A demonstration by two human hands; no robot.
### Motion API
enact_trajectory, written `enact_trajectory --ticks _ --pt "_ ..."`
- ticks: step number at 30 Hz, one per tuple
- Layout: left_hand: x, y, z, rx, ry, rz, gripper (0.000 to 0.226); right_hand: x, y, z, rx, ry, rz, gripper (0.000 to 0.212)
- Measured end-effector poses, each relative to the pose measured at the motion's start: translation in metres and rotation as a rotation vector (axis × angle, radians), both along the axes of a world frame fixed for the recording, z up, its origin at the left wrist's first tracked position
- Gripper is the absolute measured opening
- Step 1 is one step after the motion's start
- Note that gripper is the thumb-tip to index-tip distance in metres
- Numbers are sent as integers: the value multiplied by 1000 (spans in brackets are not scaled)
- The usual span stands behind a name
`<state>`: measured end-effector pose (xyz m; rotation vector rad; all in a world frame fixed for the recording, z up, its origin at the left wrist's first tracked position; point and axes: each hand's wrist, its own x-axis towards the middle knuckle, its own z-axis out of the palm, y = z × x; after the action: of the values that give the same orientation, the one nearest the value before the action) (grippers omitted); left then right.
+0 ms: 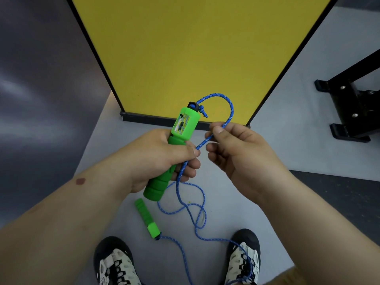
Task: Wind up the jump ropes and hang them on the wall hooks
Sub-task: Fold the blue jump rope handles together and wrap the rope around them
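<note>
My left hand (164,159) grips a green jump-rope handle (181,128) upright at mid-frame; a counter label shows on its top block. A blue cord (229,108) arcs out of the handle's top and comes down to my right hand (238,153), which pinches it between thumb and forefinger just right of the handle. Below my hands the cord hangs in loose loops (193,208) down to the floor. The second green handle (148,219) lies on the floor between my feet, with cord trailing from it toward my right shoe. No wall hooks are in view.
A yellow panel with a black frame (185,48) stands straight ahead. A black metal stand (349,108) sits on the grey floor at the right. My two shoes (115,262) are at the bottom edge. A dark mat lies at lower right.
</note>
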<state>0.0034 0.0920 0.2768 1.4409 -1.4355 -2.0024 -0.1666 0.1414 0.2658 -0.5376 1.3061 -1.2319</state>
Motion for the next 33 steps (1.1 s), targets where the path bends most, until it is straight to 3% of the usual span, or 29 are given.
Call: enact_trajectory --ticks 6,21,33 --pt "1 0 0 3 9 18 10 9 5 -4 18 81 125 13" --pt "1 0 3 26 8 5 9 -12 -4 6 -4 16 -200 8" --pt "-1 0 3 10 5 24 7 7 5 -5 55 82 90 11"
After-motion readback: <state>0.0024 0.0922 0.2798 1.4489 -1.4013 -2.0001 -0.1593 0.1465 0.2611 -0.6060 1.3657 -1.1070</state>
